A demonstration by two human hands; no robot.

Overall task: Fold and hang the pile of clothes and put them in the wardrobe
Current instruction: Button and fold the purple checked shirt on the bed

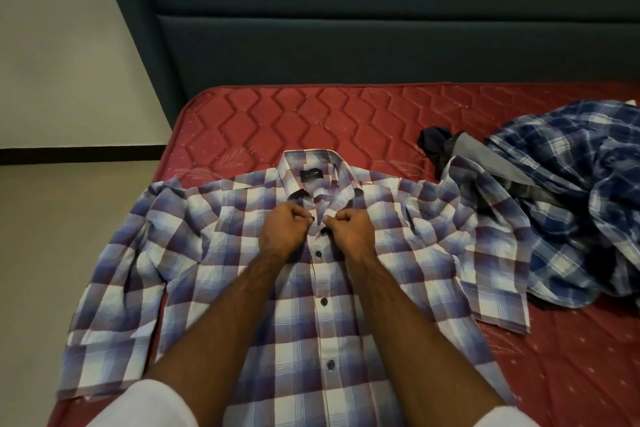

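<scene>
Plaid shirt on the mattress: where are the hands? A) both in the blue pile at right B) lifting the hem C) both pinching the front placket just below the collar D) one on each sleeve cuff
C. The left hand and right hand pinch the two front edges of the plaid shirt just under its collar, above the fastened buttons; the sleeves lie untouched.

A shirt [311, 270] lies spread flat on the mattress [346, 114], at its near left corner, collar toward the headboard [381, 28] behind. A pile of clothes [571, 184] sits toward the mattress's right edge, touching the shirt's sleeve. Both hands [282, 234] [351, 232] rest on the shirt just below the collar.
</scene>
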